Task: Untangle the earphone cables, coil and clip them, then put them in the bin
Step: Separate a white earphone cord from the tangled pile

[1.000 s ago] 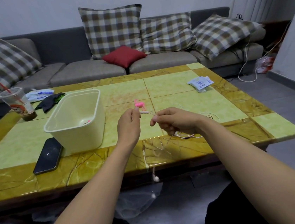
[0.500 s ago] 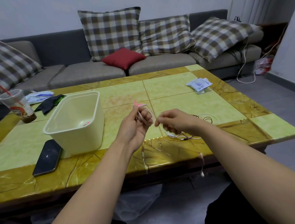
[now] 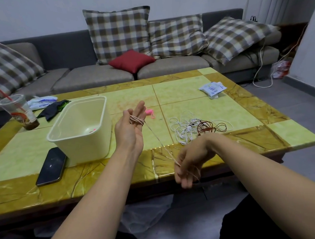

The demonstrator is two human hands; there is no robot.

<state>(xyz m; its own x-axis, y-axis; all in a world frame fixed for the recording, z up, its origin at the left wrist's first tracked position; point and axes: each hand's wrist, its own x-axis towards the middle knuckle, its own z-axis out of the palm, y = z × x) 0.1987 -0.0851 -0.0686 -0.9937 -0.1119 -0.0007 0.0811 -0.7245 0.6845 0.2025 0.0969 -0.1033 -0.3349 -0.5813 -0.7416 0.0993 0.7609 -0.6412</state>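
The cable (image 3: 154,134) runs taut on a slant, from loops round the left hand's (image 3: 129,131) straight fingers (image 3: 138,108) down to the right hand (image 3: 189,162), which pinches it at the counter's (image 3: 100,177) near edge. The next wrap likely goes up-left; the bin (image 3: 56,137) sits just left.

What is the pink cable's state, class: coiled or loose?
Partly coiled: pink cable loops round fingers of the left hand; the rest stretches to the right hand.

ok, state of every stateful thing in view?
pink cable: partly wound round fingers of left hand, rest taut to right hand
left hand: fingers straight
right hand: pinches pink cable
cable pile: tangled, on table
bin: open, upright
pink clip: lying unused on table
phone: screen dark
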